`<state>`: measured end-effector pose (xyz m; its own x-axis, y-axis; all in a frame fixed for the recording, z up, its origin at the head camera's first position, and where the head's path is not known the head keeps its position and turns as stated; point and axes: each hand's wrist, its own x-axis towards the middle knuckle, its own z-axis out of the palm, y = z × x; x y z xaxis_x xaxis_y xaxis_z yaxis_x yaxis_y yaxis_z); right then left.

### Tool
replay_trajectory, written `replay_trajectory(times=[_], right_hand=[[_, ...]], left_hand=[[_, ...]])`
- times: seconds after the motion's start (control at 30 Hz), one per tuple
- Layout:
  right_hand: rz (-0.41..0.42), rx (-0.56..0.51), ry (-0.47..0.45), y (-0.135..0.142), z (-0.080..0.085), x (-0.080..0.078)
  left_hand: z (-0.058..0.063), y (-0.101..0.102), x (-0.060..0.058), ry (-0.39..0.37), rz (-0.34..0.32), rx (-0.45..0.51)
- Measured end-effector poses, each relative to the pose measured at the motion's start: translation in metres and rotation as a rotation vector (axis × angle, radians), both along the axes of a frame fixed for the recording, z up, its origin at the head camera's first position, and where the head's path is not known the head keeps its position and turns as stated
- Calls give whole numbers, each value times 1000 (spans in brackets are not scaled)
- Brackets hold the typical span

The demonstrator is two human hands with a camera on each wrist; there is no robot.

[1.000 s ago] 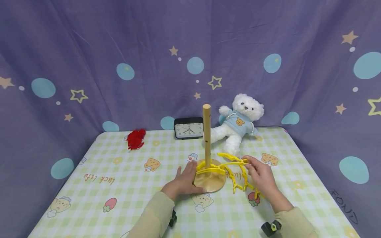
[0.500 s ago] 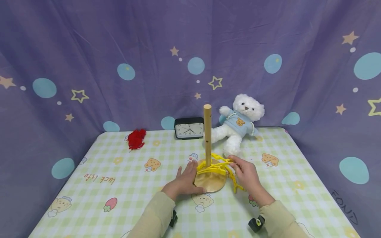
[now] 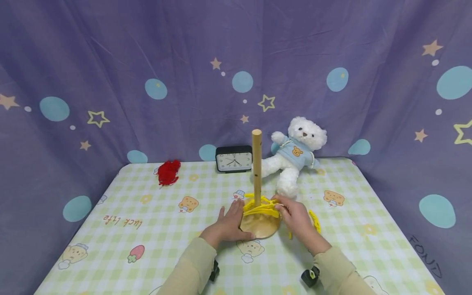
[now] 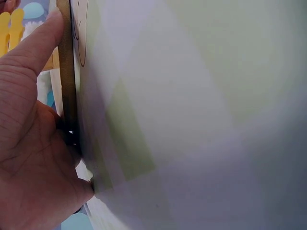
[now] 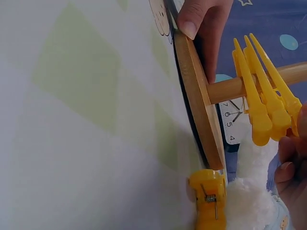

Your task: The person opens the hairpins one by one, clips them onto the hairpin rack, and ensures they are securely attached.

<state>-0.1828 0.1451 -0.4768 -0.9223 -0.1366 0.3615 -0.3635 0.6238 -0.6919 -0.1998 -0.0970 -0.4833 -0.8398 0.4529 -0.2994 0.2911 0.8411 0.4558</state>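
Note:
A wooden stand (image 3: 257, 172) with a round base (image 3: 262, 228) stands upright at the table's middle. My left hand (image 3: 228, 224) holds the base, its thumb along the front rim and fingers at the left side. Several long yellow spring clips (image 3: 258, 212) cross the foot of the post side by side. My right hand (image 3: 295, 219), just right of the post, pinches the end of one yellow clip (image 5: 278, 88), which lies alongside two others in the right wrist view. Another yellow clip (image 5: 208, 199) lies on the table beside the base. One more yellow clip (image 3: 314, 221) shows right of my right hand, partly hidden.
A white teddy bear (image 3: 296, 151) in a blue top sits behind the stand, one leg close to my right hand. A black clock (image 3: 234, 159) stands at the back. Red yarn-like material (image 3: 168, 173) lies back left. Behind the table (image 3: 147, 246) hangs a purple curtain (image 3: 184, 61).
My right hand has moved left to the post with the yellow clip, and now covers part of the loose clips on the table. My left hand has stayed on the base.

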Motion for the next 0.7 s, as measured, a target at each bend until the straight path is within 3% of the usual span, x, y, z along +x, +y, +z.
replay_trajectory(times=[0.3, 0.47, 0.7], right_hand=[[125, 64, -100, 6, 1, 6], [101, 44, -150, 10, 3, 10], [79, 40, -134, 25, 4, 16]], left_hand=[[-2, 0, -1, -10, 3, -16], [-3, -1, -2, -1, -5, 4], [-2, 0, -1, 3, -4, -8]])
